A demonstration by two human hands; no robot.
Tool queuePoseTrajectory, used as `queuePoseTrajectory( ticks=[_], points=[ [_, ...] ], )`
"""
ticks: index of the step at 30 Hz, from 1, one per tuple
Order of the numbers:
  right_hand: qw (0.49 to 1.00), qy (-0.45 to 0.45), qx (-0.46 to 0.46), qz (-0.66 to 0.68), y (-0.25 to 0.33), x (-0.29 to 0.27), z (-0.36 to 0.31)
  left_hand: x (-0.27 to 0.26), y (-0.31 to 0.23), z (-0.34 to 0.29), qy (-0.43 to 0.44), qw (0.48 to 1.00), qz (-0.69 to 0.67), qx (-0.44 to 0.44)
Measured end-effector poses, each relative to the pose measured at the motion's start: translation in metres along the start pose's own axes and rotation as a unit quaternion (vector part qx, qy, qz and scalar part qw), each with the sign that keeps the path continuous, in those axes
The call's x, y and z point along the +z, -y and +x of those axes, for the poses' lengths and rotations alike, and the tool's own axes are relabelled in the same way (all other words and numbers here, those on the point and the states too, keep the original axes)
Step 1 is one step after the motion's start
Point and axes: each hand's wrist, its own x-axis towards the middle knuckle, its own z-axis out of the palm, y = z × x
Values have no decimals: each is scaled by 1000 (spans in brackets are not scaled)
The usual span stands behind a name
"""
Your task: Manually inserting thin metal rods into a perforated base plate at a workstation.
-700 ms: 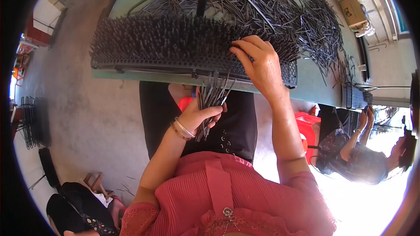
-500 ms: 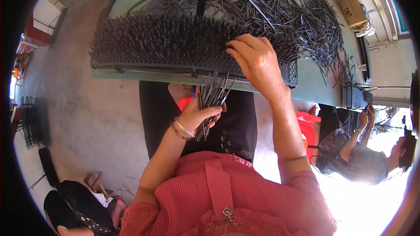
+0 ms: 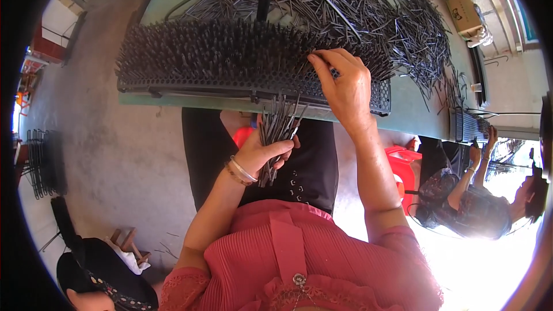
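My left hand [image 3: 260,152] is closed around a bundle of thin dark strips [image 3: 279,116], held upright below the table's near edge. Beyond it lies a long black perforated rack [image 3: 199,88]. Dark strips [image 3: 213,49] stand densely in its holes, and bare holes show along the near side and at the right end. Over the right half of the rack, my right hand [image 3: 348,87] has its thumb and fingertips pinched together among the upright strips. Whatever lies between those fingertips is too small to make out.
A big heap of loose strips [image 3: 368,6] covers the back of the green table [image 3: 423,118], crossed by metal rods. At far right, another person [image 3: 466,198] works at a similar rack [image 3: 464,125]. A red plastic stool [image 3: 403,167] stands below. Someone else [image 3: 109,276] is at lower left.
My right hand has shifted slightly to the right along the rack, its thumb and forefinger more outstretched. My left hand keeps its bundle in place. The person at lower left has moved.
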Motion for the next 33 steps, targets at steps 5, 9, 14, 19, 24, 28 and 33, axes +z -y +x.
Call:
queuePoseTrajectory(
  ticks=[5,9,14,19,24,28,33],
  points=[
    [999,-6,34,18,-3,4,-10,-2,5,2,-13,1000,15,8],
    [1000,16,7,22,-8,1,-10,2,7,3,-28,999,11,19],
    [983,-43,72,161,-2,-21,4,2,3,1,-14,1000,-1,6],
    [968,-70,99,220,-11,0,-1,7,4,3,-22,999,2,29],
    [978,-100,61,170,-12,5,-1,4,5,3,-30,999,-10,8],
    [979,-82,79,168,-14,9,-2,7,0,1,-72,997,-5,-14],
    [994,-81,-67,-30,-21,20,-11,-1,5,3,-64,998,-1,-1]
  ],
)
